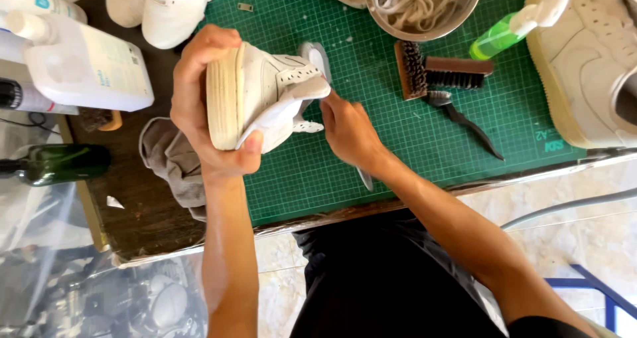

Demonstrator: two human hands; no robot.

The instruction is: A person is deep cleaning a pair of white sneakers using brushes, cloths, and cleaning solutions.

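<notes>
white leather sneaker [265,92] held up over the green cutting mat [398,152], sole turned toward the left, toe end low. left hand [206,105] wrapped tight around the sole, thumb curled under near the toe. right hand [348,129] closed on a white cloth [285,112], pressing it against the upper just beside the perforated panel. behind the sneaker, on the mat: a steel bowl [464,9] holding white laces [415,2], two wooden brushes [441,72] lying touching each other, a thin black-handled brush [464,119] just beside them, a green spray bottle [511,32] tilted near a second pale sneaker [584,66] at the right edge. left of the mat, on the dark wooden table [142,212]: a crumpled grey rag [169,159], a white plastic jug [86,66], a dark green glass bottle [60,164] lying on its side.
</notes>
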